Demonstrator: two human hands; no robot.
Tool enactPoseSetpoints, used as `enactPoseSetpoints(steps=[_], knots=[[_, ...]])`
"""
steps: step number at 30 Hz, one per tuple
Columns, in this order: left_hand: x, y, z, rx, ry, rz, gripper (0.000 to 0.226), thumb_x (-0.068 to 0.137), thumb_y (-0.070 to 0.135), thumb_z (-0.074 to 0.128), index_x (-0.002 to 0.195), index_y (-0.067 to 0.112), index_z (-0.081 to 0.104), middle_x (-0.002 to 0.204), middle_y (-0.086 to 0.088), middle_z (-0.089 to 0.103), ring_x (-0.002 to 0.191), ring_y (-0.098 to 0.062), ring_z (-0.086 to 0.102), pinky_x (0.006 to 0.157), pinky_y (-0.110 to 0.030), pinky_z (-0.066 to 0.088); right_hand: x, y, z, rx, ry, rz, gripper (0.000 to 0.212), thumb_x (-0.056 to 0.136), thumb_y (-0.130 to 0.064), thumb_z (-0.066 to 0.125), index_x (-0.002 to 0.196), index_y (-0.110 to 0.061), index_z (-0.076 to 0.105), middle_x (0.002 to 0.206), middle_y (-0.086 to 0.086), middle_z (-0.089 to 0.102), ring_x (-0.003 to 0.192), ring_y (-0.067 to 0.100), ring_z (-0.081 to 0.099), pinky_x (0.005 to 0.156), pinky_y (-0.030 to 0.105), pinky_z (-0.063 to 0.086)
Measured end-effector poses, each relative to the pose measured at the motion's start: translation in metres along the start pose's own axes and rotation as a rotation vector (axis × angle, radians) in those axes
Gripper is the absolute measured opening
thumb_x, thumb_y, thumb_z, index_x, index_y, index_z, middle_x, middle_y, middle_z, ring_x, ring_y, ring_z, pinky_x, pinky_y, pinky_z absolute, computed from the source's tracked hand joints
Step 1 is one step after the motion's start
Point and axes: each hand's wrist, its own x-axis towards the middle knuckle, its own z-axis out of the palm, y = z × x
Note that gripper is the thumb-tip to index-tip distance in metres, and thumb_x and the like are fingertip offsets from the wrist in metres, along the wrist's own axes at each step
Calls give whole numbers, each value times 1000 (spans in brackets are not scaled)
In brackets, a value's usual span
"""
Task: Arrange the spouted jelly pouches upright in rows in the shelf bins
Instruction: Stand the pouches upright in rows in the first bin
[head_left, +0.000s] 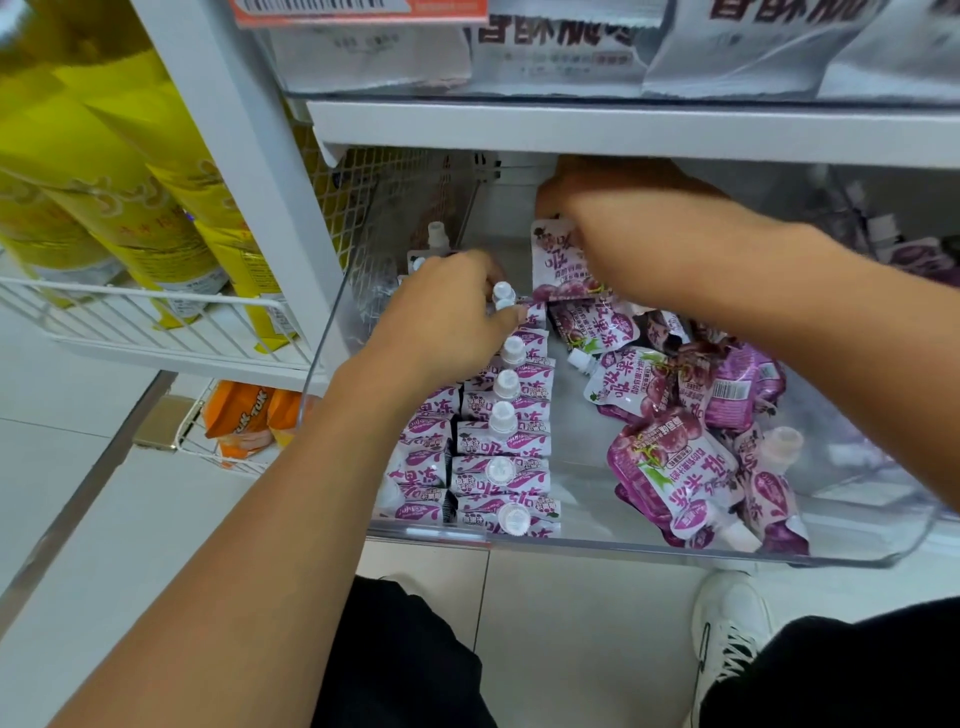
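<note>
Reaching into the clear bin (649, 545), both hands are seen among purple pouches. The left hand (441, 312) is laid over the far end of the upright rows (498, 431), its fingers (511, 314) curled against the white caps there; whether a pouch is actually gripped cannot be told. The right hand (623, 228) is set deeper, under the shelf (623, 130), with its fingers closed on the top of one pouch (558, 260) held upright (the spout is hidden). Right of and nearer than the right fingers, a loose heap (691, 415) is lying flat and jumbled. Between rows and heap, bare bin floor is visible.
</note>
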Motion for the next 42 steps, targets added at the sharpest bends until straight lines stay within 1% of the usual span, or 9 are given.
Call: enactPoseSetpoints(steps=[4,11,16,20,23,27,29,36,42], knots=[[0,-3,4,-1,17,10,20,88,38,64,101,23,64,96,0,71,91,-23,66,78,-43,56,-6,-2,-3,21,78,59,32,87,5,47,115,-11,50,71,4,41,56,16,38,49,30,27],[-5,-1,-1,-118,185,-12,30,79,42,77,92,18,66,78,7,68,74,-9,65,73,-33,57,30,-8,27,315,-122,25,16,89,-11,52,101,-15,62,100,6,63,90,27,60,74,31,47],[-1,-4,-1,-117,310,-12,25,91,36,60,102,14,66,88,0,68,80,-16,64,72,-37,56,42,-6,37,189,-358,-57,29,94,-17,58,123,-14,58,118,8,63,98,28,61,82,34,51],[6,0,-1,55,144,48,25,97,29,49,113,16,63,82,-8,63,76,-28,57,64,-35,48,11,15,12,54,-306,-24,47,87,-30,69,128,-15,55,121,10,61,101,28,61,87,36,52],[9,6,-5,173,90,68,24,97,34,47,106,17,62,81,-8,61,79,-29,56,65,-33,43,-18,25,12,-87,-312,61,41,79,-40,75,106,-14,59,93,9,64,76,27,62,68,34,55],[13,14,-7,369,-92,7,37,95,52,44,101,19,59,95,-9,57,95,-30,50,84,-41,41,-18,21,23,115,-253,163,14,83,-22,67,84,-9,60,75,14,61,64,31,61,63,41,57],[15,15,-7,425,-141,-12,41,94,57,44,98,19,58,98,-8,59,94,-30,50,89,-41,38,-17,25,26,172,-152,177,22,86,-19,56,65,-13,53,67,11,54,58,30,55,64,42,56],[9,12,-3,239,-89,-40,29,90,46,55,83,18,51,75,-3,55,74,-30,54,65,-36,42,-26,13,9,127,164,64,25,85,0,56,95,-22,56,102,7,61,85,33,59,74,37,50],[2,5,-3,141,-45,-42,30,87,46,56,97,18,63,85,-3,64,77,-27,60,65,-35,49,2,8,19,361,67,171,19,90,-6,48,91,-23,58,100,5,64,86,25,61,69,28,43]])
